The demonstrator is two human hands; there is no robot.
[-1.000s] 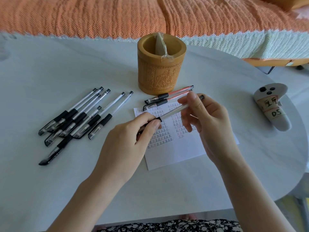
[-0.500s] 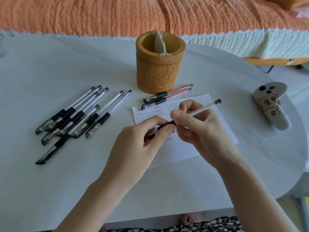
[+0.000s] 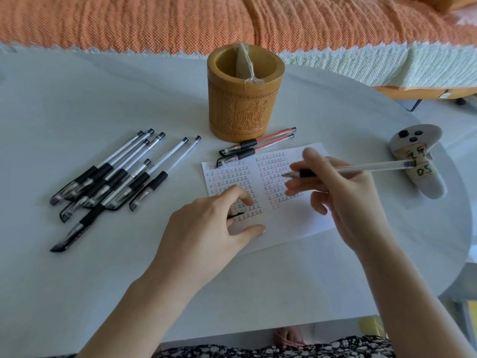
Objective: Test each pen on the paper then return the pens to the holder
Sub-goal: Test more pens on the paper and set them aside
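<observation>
White round table (image 3: 103, 280) w/ an orange blanket (image 3: 154, 21) along its far edge as bkgd. Left forearm comes in from the near edge, slanting right; the left hand (image 3: 211, 228) sits low on the paper (image 3: 296, 228), knuckles up, thumb stretched out flat on the sheet, other fingers curled in & pinching a pen cap (image 3: 236, 215), of which only a thin black sliver shows. Right forearm enters from the near-right corner; the right hand (image 3: 343, 192) hovers over the paper's right half, wrist bent back. Its thumb & first fingers grip the uncapped pen (image 3: 361, 168) at the black grip; the rest are loosely curled underneath. Pen lies approx. level, tip pointing left above the written rows, back end toward the table's right edge. Paper is mid-table, covered in rows of small marks. Carved wooden holder (image 3: 245, 109) stands upright toward the far edge, just beyond the paper. Two red pens (image 3: 258, 146) lie capped btw holder & paper, ends overlapping the sheet's far-left corner. Bunch of black pens (image 3: 111, 182) lies capped toward the left edge. Grey controller (image 3: 418, 161) w/ a handwritten label rests near the right edge.
</observation>
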